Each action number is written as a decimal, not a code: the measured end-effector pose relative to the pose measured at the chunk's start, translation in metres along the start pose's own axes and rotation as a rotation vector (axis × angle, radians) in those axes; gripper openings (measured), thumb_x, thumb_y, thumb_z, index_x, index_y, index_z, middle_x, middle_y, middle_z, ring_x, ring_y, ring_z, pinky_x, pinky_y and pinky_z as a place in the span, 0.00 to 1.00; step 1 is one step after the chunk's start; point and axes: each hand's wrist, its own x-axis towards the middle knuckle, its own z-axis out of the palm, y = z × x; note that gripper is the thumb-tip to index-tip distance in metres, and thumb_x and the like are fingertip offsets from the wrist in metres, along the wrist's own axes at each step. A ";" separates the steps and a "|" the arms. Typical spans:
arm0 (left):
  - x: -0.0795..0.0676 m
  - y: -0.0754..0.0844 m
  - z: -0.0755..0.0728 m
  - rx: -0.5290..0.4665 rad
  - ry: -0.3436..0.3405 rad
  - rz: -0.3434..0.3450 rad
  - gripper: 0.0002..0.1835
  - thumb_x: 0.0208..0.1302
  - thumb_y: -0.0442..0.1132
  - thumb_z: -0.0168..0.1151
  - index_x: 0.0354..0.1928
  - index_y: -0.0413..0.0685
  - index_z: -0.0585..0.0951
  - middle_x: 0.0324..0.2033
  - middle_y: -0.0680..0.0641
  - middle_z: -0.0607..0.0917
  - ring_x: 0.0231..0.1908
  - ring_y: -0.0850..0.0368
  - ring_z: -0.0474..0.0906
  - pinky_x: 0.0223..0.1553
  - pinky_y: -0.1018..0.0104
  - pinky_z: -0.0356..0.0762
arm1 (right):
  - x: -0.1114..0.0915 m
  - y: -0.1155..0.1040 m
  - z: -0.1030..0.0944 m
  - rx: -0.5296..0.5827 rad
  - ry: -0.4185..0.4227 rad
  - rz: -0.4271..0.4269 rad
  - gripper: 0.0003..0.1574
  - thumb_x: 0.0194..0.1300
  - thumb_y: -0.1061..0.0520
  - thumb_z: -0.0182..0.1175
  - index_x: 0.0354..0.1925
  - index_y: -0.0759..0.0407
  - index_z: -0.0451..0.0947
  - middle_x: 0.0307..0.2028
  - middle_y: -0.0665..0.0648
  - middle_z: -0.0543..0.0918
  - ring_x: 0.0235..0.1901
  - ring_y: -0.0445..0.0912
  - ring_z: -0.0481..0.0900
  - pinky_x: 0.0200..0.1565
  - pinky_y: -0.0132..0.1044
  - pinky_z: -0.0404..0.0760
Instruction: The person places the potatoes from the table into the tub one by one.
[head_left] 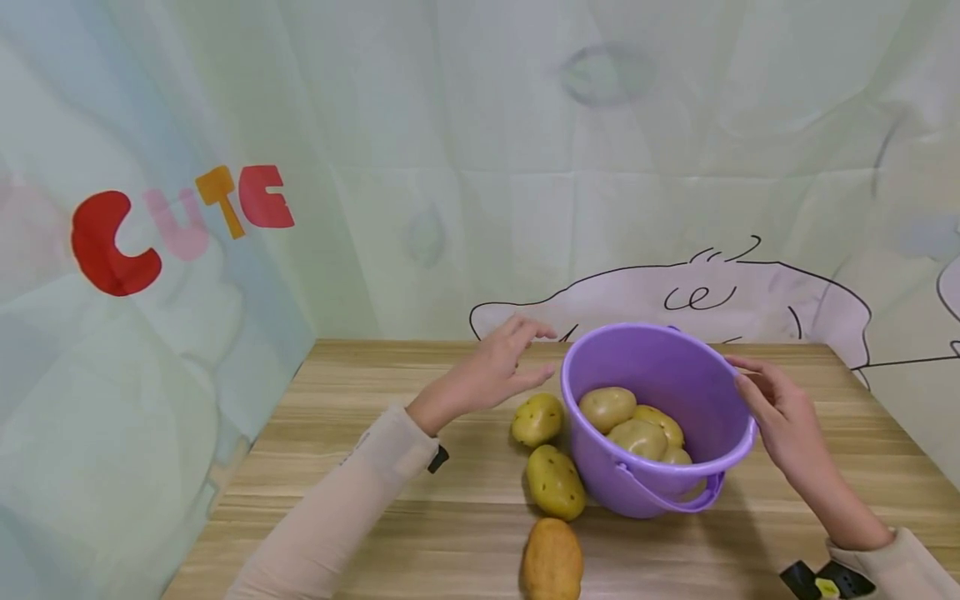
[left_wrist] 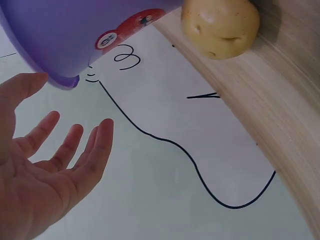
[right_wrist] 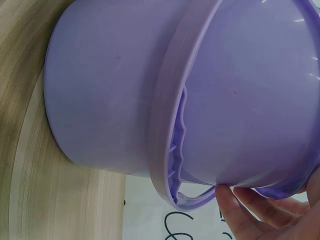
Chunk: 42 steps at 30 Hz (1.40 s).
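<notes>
A purple bucket (head_left: 656, 483) stands on the wooden table, tilted slightly, with several potatoes (head_left: 639, 437) inside. My right hand (head_left: 787, 421) holds its rim at the right, thumb and fingers at the edge; in the right wrist view the fingertips (right_wrist: 227, 197) touch the outer wall near the handle (right_wrist: 162, 115). Left of the bucket my left hand (head_left: 495, 367) hovers with fingers spread and nothing in it. Below that hand lies one potato (head_left: 537, 419), and a second potato (head_left: 555, 482) rests against or close to the bucket's side.
An orange-brown oval vegetable (head_left: 552, 560) lies at the near side of the table (head_left: 390, 533). Behind the table's back edge hangs a pale printed curtain (head_left: 450, 167), which also runs along the left side with coloured letters.
</notes>
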 end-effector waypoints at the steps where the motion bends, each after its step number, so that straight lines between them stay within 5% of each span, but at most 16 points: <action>1: 0.000 -0.002 0.002 0.006 -0.005 -0.001 0.25 0.70 0.45 0.62 0.65 0.46 0.71 0.59 0.43 0.73 0.53 0.51 0.74 0.52 0.59 0.76 | 0.000 0.000 0.000 0.001 0.000 0.001 0.21 0.78 0.58 0.49 0.61 0.70 0.73 0.42 0.63 0.84 0.36 0.27 0.78 0.34 0.22 0.76; 15: -0.004 -0.013 0.040 0.012 -0.214 -0.104 0.32 0.68 0.46 0.65 0.71 0.48 0.67 0.61 0.41 0.71 0.60 0.48 0.70 0.60 0.53 0.71 | 0.000 -0.002 0.000 0.004 -0.001 0.004 0.21 0.77 0.59 0.49 0.61 0.70 0.73 0.42 0.72 0.83 0.35 0.28 0.78 0.34 0.22 0.76; 24: -0.004 -0.015 0.052 0.044 -0.259 -0.129 0.34 0.66 0.45 0.66 0.71 0.45 0.67 0.62 0.39 0.71 0.61 0.46 0.69 0.62 0.51 0.69 | 0.000 -0.002 0.001 0.012 0.007 0.003 0.21 0.77 0.58 0.50 0.60 0.70 0.74 0.39 0.56 0.85 0.36 0.29 0.79 0.34 0.22 0.77; 31: -0.003 -0.014 0.059 0.081 -0.303 -0.202 0.34 0.67 0.48 0.65 0.72 0.48 0.66 0.62 0.38 0.69 0.60 0.43 0.69 0.60 0.48 0.71 | 0.000 0.000 0.001 0.011 0.003 0.004 0.21 0.77 0.59 0.50 0.61 0.70 0.73 0.44 0.73 0.83 0.37 0.28 0.79 0.34 0.22 0.77; 39: -0.001 -0.012 0.062 0.124 -0.325 -0.244 0.36 0.68 0.50 0.64 0.74 0.50 0.65 0.62 0.37 0.69 0.58 0.43 0.70 0.58 0.48 0.73 | 0.000 0.000 0.002 0.014 0.010 0.006 0.21 0.77 0.58 0.50 0.61 0.69 0.74 0.39 0.54 0.86 0.35 0.29 0.79 0.34 0.23 0.77; 42: -0.001 -0.014 0.063 0.133 -0.331 -0.249 0.36 0.68 0.51 0.63 0.74 0.50 0.65 0.62 0.38 0.70 0.58 0.43 0.71 0.57 0.48 0.74 | 0.001 0.000 0.002 0.019 0.010 0.003 0.21 0.77 0.58 0.50 0.61 0.69 0.74 0.40 0.58 0.86 0.36 0.29 0.79 0.34 0.23 0.77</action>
